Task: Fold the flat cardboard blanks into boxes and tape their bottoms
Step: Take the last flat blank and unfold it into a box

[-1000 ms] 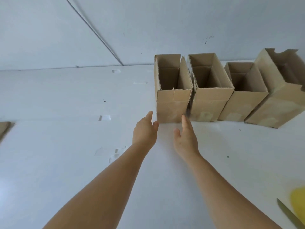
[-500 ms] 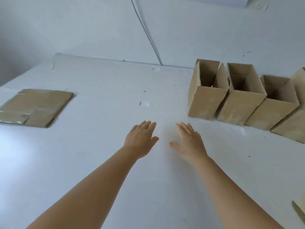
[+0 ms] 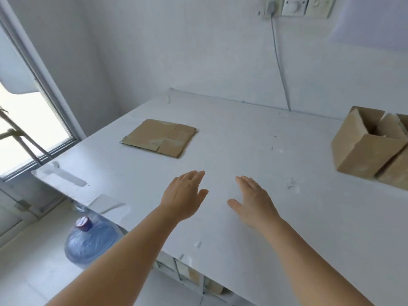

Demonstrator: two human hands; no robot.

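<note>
spanning the view, the white table (image 3: 242,133) carries folded boxes (image 3: 362,149) standing at its right edge, done it seems; one flat blank (image 3: 160,138) lies far left, unfolded. left hand (image 3: 183,195) and right hand (image 3: 254,199) hover between, fingers straight, holding nothing.

Flat cardboard blank (image 3: 159,137): brown, lying flat on white table, far left of centre, near wall; flap seams visible across top face, glossy tape patches on it. Folded box (image 3: 362,151): brown, standing upright at right edge, top flaps open, well apart from blank. Second box (image 3: 395,173) touching its right side, mostly cut off by frame.
</note>
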